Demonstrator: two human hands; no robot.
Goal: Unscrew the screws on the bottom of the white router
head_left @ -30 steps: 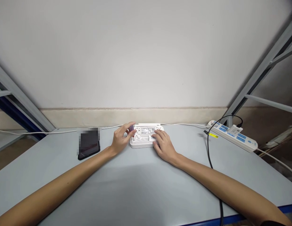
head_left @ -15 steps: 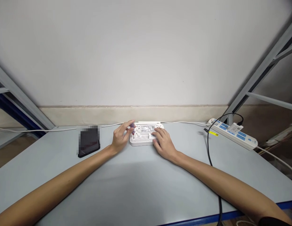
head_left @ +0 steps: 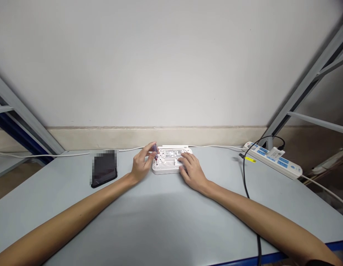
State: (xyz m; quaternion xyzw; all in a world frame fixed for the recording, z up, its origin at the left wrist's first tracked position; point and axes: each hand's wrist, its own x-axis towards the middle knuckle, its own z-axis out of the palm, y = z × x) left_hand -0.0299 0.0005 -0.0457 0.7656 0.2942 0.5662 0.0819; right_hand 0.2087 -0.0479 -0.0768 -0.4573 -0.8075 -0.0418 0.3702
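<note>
A white router-like box (head_left: 166,170) lies on the table near the wall, its vented, labelled underside facing up. My left hand (head_left: 142,162) pinches a small screwdriver (head_left: 154,148) with a purplish, see-through handle. The screwdriver stands nearly upright over the box's left front corner, its tip at or close to the surface; whether it sits in a screw is too small to tell. Across the box's right side rests my right hand (head_left: 194,170), fingers spread and lying on the casing. A white strip (head_left: 175,146) shows along the box's back edge.
Left of my left hand lies a black phone (head_left: 105,170), partly pixelated. A white power strip (head_left: 273,160) with a plugged-in adapter sits at the right. Its black cable (head_left: 245,181) runs under my right forearm. Behind the box, a white cord (head_left: 215,147) follows the wall.
The view has tilted slightly, so everything sits a little lower. The screwdriver's handle has shifted slightly in my left fingers and leans a bit more to the left. My right hand stays on the box.
</note>
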